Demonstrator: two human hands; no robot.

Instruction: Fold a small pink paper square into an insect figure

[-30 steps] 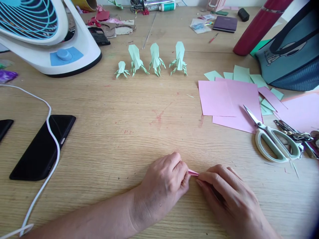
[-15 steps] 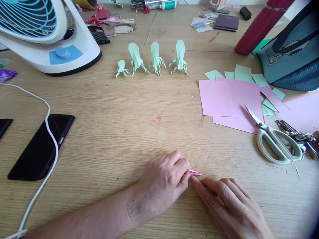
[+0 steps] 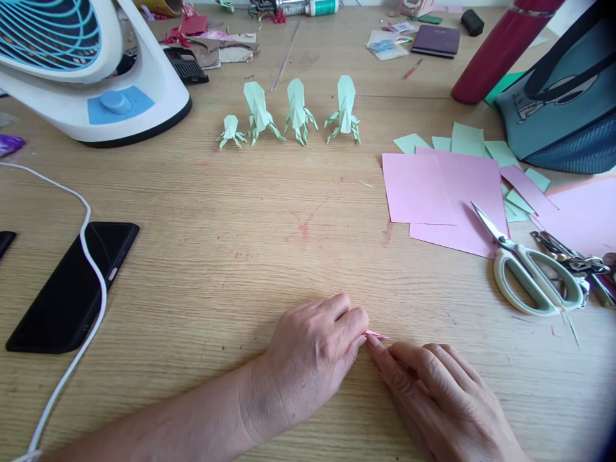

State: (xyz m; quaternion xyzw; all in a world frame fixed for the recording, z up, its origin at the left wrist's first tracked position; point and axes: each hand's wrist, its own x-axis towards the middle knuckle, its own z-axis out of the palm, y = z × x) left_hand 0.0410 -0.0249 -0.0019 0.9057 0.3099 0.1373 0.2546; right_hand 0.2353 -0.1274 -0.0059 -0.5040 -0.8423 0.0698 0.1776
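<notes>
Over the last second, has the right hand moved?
Yes. Right hand slid toward the person, away from the scissors; left hand pinches the pink paper.

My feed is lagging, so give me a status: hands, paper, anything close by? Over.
Left hand grip shut on pink folded paper. Right hand open, index fingertip at its tip. Scissors well apart, right side.

The left hand (image 3: 312,359) hides most of the pink folded paper (image 3: 378,334); only its tip shows.
</notes>
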